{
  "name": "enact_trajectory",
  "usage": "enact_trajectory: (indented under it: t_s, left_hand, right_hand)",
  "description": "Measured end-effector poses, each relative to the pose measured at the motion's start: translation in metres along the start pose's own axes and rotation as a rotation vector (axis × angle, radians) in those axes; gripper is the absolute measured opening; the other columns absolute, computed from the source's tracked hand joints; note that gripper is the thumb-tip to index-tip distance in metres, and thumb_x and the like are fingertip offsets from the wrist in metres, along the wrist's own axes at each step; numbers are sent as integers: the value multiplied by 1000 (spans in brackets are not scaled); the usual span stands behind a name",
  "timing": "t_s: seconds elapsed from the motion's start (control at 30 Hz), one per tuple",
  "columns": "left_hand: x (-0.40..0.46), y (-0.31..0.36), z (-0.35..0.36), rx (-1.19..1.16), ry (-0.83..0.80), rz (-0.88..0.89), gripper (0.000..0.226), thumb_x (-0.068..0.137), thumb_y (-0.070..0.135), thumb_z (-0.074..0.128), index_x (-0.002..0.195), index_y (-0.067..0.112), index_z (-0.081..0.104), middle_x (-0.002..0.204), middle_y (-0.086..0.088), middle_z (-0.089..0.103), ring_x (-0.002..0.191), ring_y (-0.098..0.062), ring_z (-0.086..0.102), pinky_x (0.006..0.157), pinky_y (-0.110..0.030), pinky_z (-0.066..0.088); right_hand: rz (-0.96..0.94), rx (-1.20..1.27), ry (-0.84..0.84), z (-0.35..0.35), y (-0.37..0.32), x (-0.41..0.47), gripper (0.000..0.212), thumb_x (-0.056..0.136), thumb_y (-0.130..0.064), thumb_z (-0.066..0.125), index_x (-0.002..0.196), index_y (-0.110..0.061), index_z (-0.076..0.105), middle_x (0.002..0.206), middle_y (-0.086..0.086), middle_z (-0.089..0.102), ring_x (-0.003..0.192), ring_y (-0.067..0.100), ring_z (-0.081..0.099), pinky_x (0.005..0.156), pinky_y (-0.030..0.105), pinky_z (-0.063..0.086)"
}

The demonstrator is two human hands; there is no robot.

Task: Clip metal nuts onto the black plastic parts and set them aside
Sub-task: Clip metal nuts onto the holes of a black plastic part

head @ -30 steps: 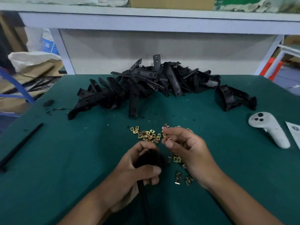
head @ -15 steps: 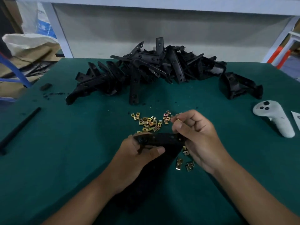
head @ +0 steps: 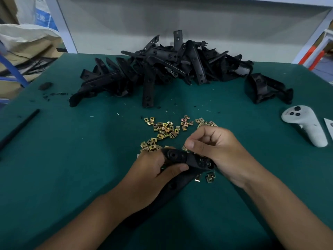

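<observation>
A long black plastic part (head: 187,159) lies across both my hands near the table's front middle. My left hand (head: 153,170) grips it, thumb over its upper face. My right hand (head: 216,147) has its fingers curled at the part's right end, thumb and forefinger pinched together; whether a nut sits between them is hidden. Several brass-coloured metal nuts (head: 165,129) are scattered on the green mat just beyond my hands, with a few more nuts (head: 210,177) under my right wrist. A big heap of black plastic parts (head: 162,69) fills the table's far middle.
A white hand controller (head: 304,123) lies at the right, with a separate black part (head: 266,89) behind it. A thin black rod (head: 19,127) rests at the left edge. Bags and boxes (head: 27,44) stand beyond the table's left side. The green table (head: 72,159) spreads around.
My left hand has turned the black part from end-on to lying sideways, and my right hand has come down from the nuts onto its right end.
</observation>
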State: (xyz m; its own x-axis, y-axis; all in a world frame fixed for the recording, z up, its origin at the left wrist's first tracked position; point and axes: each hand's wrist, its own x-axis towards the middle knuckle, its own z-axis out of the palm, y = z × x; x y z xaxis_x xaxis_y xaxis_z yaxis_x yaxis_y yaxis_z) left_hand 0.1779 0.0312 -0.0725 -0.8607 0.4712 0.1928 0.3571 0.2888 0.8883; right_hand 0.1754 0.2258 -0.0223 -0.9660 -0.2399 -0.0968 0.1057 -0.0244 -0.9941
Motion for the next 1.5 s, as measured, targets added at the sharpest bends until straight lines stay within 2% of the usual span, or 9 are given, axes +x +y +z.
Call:
enact_trajectory:
  t_s: [0.1,0.4,0.6,0.8,0.9,1.03,1.17,1.27,1.5]
  left_hand:
    - [0,0,0,35,20,1,17,91,56,54,99,47,66,90,22,71,82,2,67,71,-21,50]
    - [0,0,1,40,30,6,28,90,59,52,105,38,63,91,13,73,85,-8,69,76,-40,51]
    - [0,1,0,57,44,20,13,91,58,52,90,51,63,89,18,71,80,-6,67,72,-36,50]
    - [0,0,0,90,38,23,25,91,60,50,100,41,64,89,14,71,78,-12,67,70,-37,49]
    - [0,1,0,103,50,45,20,92,58,50,87,43,63,88,15,70,76,-12,65,69,-35,48]
    - [0,4,0,115,67,91,12,93,54,52,84,47,56,88,17,66,74,-2,62,66,-22,46]
    - [-1,3,0,98,111,87,13,91,54,56,93,41,53,85,22,63,73,2,60,61,-10,39]
    - [-2,2,1,38,146,56,31,86,57,62,110,47,46,88,27,67,74,5,63,61,-6,40]
    - [-3,1,2,-10,198,74,36,82,54,68,113,53,51,98,29,68,85,1,67,70,-12,49]
  right_hand:
    - [-3,-32,0,1,1,0,20,67,-41,85,74,-25,76,75,2,74,63,9,66,55,18,51]
    - [-8,-53,-12,0,5,0,10,75,-37,80,75,-28,76,68,-7,71,57,4,64,53,13,48]
    - [-21,-25,19,-1,8,3,9,75,-34,79,76,-26,77,69,-4,72,59,6,66,54,15,50]
    - [-26,-48,19,0,9,3,11,73,-36,79,76,-25,77,72,0,74,60,7,67,55,17,51]
    - [-39,-57,10,0,9,3,7,77,-31,77,75,-25,77,71,-1,73,60,7,66,55,16,50]
    - [-78,-87,2,-2,9,3,9,81,-29,74,76,-22,76,68,-2,72,59,7,66,54,16,50]
    - [-143,-150,62,-2,12,4,28,89,-38,64,85,-13,75,74,-15,73,70,-5,66,64,7,47]
    - [-207,-189,103,0,15,6,29,92,-44,59,81,-26,79,94,-13,75,84,-7,64,73,8,46]
    - [-299,-239,135,4,17,6,28,93,-42,58,76,-32,78,89,-15,74,82,-5,64,73,9,45]
